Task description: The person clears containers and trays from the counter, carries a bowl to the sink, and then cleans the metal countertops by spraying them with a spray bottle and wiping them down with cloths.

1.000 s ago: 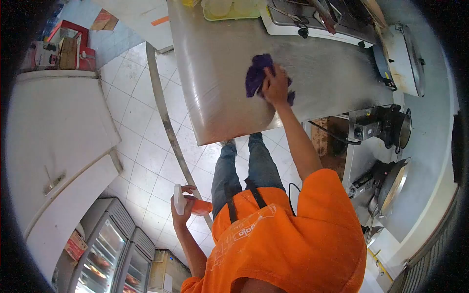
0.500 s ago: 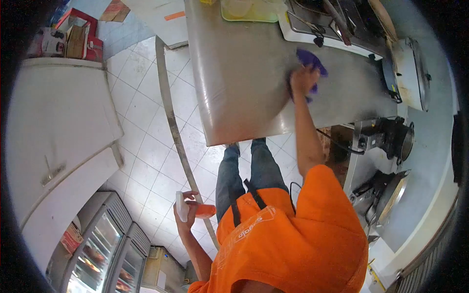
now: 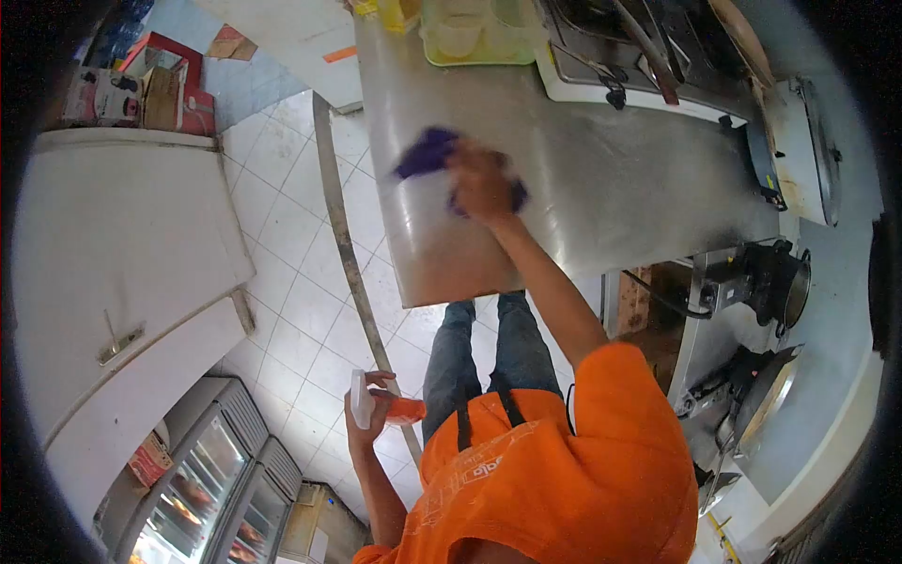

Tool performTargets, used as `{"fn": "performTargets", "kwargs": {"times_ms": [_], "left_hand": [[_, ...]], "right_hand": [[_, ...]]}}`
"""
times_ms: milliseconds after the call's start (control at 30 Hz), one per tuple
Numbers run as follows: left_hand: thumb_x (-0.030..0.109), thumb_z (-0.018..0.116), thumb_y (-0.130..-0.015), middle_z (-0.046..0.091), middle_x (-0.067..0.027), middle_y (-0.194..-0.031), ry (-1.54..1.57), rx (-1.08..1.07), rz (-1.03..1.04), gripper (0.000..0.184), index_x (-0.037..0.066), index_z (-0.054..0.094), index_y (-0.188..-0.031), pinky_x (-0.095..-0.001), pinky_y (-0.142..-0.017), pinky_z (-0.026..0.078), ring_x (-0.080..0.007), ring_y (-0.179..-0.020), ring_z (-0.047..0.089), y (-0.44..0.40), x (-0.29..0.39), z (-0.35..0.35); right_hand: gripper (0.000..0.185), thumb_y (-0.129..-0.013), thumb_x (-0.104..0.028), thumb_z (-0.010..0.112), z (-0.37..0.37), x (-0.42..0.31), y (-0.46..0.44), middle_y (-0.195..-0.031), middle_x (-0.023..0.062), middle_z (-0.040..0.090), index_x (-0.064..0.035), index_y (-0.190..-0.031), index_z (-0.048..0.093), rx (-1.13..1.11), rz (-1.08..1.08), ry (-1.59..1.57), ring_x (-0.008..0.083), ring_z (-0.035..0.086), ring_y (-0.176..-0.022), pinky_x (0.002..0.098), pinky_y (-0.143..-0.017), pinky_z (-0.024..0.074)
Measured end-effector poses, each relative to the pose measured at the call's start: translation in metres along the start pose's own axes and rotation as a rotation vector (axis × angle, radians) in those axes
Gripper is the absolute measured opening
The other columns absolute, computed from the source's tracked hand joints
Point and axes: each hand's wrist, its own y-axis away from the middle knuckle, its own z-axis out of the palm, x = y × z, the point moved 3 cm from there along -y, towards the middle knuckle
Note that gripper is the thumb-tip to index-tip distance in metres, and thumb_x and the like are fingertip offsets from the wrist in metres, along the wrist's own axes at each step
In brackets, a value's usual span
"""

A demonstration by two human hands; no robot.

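Observation:
My right hand (image 3: pixel 480 180) is closed on a purple cloth (image 3: pixel 427 153), pressed to the steel countertop (image 3: pixel 601 169) toward its left side. Parts of the cloth stick out on both sides of the fingers, and the motion blurs them. Down at the lower left, away from the counter, my left hand (image 3: pixel 368 414) grips a spray bottle (image 3: pixel 404 411) with a white trigger head and an orange-red body. The fingers wrap round its neck.
A stove (image 3: pixel 648 85) with utensils on it stands at the counter's back right, beside a yellow-green tray (image 3: pixel 479 58). Pans (image 3: pixel 789 282) sit at the right. A white cabinet (image 3: pixel 132 254) and glass-door fridges (image 3: pixel 188 498) line the left, across the tiled floor (image 3: pixel 291 263).
My right hand has swept the purple cloth leftward across the countertop, from near the stove to the left side. The left hand still holds the spray bottle. The view has shifted slightly.

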Motion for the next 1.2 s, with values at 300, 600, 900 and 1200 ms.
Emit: {"fn": "performTargets", "kwargs": {"times_ms": [300,600,900,1200], "left_hand": [[-0.001,0.057,-0.076,0.065,-0.0147,-0.106,0.056,0.080,-0.011,0.022,-0.004,0.055,-0.097,-0.0302,-0.070,0.056,-0.0183,-0.075,0.066,0.023,-0.012,0.001],[-0.006,0.055,-0.073,0.063,-0.0202,-0.108,0.167,0.225,-0.113,0.026,-0.002,0.053,-0.098,-0.0306,-0.074,0.055,-0.0182,-0.083,0.066,0.058,-0.038,-0.007],[-0.003,0.055,-0.074,0.064,-0.0170,-0.109,0.249,0.270,-0.179,0.026,-0.001,0.051,-0.099,-0.0303,-0.071,0.054,-0.0173,-0.077,0.066,0.059,-0.047,-0.002],[0.002,0.057,-0.075,0.066,-0.0128,-0.105,-0.022,-0.061,0.054,0.026,-0.002,0.056,-0.100,-0.0287,-0.068,0.053,-0.0140,-0.072,0.064,-0.006,0.002,0.011]], "right_hand": [[0.052,-0.084,-0.013,0.055,0.102,-0.043,-0.158,-0.138,0.0304,0.044,0.0104,-0.131,0.050,0.450,0.591,-0.056,0.0420,0.042,-0.129,0.0481,-0.114,0.0254],[0.054,-0.079,-0.015,0.064,0.119,-0.015,-0.215,-0.139,0.0289,0.044,-0.0010,-0.131,0.055,0.232,0.202,0.269,0.0441,0.042,-0.129,0.0492,-0.110,0.0332],[0.046,-0.083,-0.008,0.053,0.101,-0.105,-0.021,-0.128,0.0199,0.058,-0.0053,-0.129,0.055,-0.261,0.052,-0.163,0.0359,0.054,-0.117,0.0431,-0.102,0.0438],[0.054,-0.087,-0.018,0.052,-0.109,0.170,0.224,-0.143,0.0215,0.045,-0.0012,-0.139,0.046,0.153,0.382,0.728,0.0399,0.044,-0.126,0.0482,-0.109,0.0299]]}}
